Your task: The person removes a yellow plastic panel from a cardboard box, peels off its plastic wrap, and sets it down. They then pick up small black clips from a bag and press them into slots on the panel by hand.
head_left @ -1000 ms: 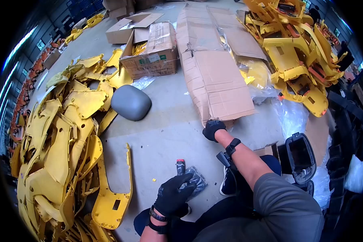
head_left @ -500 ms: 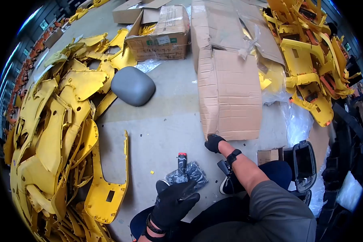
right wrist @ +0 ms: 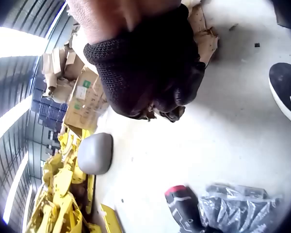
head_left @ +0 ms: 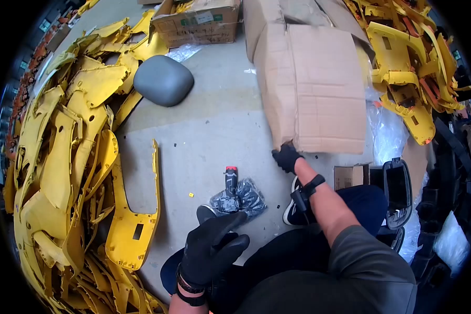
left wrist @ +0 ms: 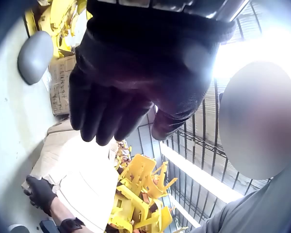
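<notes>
The large creased brown cardboard carton [head_left: 327,86] stretches ahead of you over the grey floor [head_left: 214,131]; your black-gloved right hand [head_left: 288,158] has its grip clamped on the near left corner. Your black-gloved left hand [head_left: 210,254] is raised, thumb and fingers apart.

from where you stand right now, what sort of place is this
Most likely a workshop or warehouse: there is a big heap of yellow parts, a cardboard box with writing on its side, and, in the right wrist view, a ribbed roof with long bright strips.
</notes>
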### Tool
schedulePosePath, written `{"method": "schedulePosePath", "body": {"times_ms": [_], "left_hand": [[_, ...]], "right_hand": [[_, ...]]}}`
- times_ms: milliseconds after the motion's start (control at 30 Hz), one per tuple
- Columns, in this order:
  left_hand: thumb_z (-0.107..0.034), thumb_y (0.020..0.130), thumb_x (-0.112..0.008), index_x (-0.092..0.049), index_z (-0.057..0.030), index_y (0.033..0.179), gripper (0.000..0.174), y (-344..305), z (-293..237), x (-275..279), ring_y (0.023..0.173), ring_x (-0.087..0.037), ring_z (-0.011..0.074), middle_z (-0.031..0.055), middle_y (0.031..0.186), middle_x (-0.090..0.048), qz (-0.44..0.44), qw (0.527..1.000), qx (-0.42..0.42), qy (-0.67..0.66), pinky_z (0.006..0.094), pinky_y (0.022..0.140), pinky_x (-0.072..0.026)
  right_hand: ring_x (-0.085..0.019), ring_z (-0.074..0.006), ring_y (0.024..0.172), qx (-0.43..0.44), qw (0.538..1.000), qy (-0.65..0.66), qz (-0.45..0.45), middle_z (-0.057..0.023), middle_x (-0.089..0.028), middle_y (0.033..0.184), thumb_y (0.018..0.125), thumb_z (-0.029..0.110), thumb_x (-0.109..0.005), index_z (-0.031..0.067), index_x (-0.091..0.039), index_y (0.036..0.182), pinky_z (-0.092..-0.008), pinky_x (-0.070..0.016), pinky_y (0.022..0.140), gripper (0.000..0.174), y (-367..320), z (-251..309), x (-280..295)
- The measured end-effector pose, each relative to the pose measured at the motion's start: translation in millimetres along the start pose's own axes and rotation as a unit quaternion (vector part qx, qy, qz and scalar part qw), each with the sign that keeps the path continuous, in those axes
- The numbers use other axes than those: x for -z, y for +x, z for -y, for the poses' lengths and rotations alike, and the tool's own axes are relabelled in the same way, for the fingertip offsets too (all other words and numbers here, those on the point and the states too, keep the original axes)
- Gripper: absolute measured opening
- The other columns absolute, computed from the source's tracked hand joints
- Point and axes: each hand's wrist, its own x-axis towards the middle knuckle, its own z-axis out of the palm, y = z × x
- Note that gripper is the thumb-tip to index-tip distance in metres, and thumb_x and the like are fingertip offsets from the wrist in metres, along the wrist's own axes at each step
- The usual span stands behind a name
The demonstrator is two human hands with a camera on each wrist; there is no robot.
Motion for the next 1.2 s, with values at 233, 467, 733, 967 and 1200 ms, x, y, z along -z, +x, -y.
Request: {"method": "schedulePosePath", "body": {"times_ms": [233, 467, 733, 967, 1200], "left_hand": [[-0.010, 0.084, -0.072, -0.067, -0.0003, 0.120, 0.038, 15.0, -7.2, 9.3, 0.098, -0.069, 0.0204, 0.0152, 0.108, -0.072, -0.025, 0.991, -0.047, 0.125, 0.0312, 0.086, -0.0526], [-0.012, 0.088, -0.069, -0.068, -0.0003, 0.118, 0.032, 19.7, -2.3, 1.0, 0.102, -0.068, 0.0189, 0.0117, 0.111, -0.072, -0.039, 0.992, 0.017, 0.116, 0.0309, 0.090, -0.0512], [-0.018, 0.091, -0.069, -0.069, -0.0041, 0.119, 0.031, 28.0, 33.3, 4.7, 0.096, -0.068, 0.0153, 0.0100, 0.108, -0.073, -0.059, 0.990, 0.046, 0.120, 0.0295, 0.084, -0.0530], [-0.046, 0.093, -0.060, -0.069, -0.0118, 0.116, 0.042, 40.0, 34.1, 23.1, 0.092, -0.068, 0.0290, 0.0136, 0.101, -0.072, -0.020, 0.969, 0.055, 0.239, 0.0348, 0.084, -0.0517], [-0.044, 0.094, -0.060, -0.068, -0.0049, 0.114, 0.045, 44.5, 45.8, 17.8, 0.101, -0.066, 0.0324, 0.0161, 0.109, -0.070, -0.060, 0.965, 0.008, 0.255, 0.0386, 0.088, -0.0513]], "right_hand": [[-0.059, -0.0388, 0.117, 0.100, 0.975, -0.182, -0.073, -0.0298, -0.058, 0.128, 0.094, 0.040, -0.049, -0.0065, -0.060, 0.119, -0.0458, -0.0454, 0.102, 0.055, -1.8, -6.5, -7.5], [-0.051, -0.0394, 0.124, 0.145, 0.884, 0.119, -0.429, -0.0269, -0.055, 0.130, 0.078, 0.060, -0.071, -0.0077, -0.049, 0.131, -0.0449, -0.0410, 0.104, 0.089, -56.6, -22.1, 58.9], [-0.064, -0.0219, 0.101, 0.291, 0.446, 0.836, -0.132, -0.0089, -0.068, 0.112, 0.093, 0.054, -0.062, 0.0062, -0.058, 0.129, -0.0356, -0.0515, 0.088, 0.061, -20.2, -73.2, 112.6], [-0.061, -0.0252, 0.105, 0.346, 0.603, 0.644, -0.318, -0.0122, -0.061, 0.120, 0.092, 0.021, -0.066, -0.0024, -0.055, 0.127, -0.0387, -0.0546, 0.083, 0.044, -19.0, -77.7, 199.9], [-0.064, -0.0348, 0.102, 0.460, 0.738, 0.283, -0.405, -0.0175, -0.066, 0.112, 0.080, 0.004, -0.064, -0.0031, -0.063, 0.113, -0.0390, -0.0482, 0.092, 0.033, -84.4, 45.9, 124.9]]}}
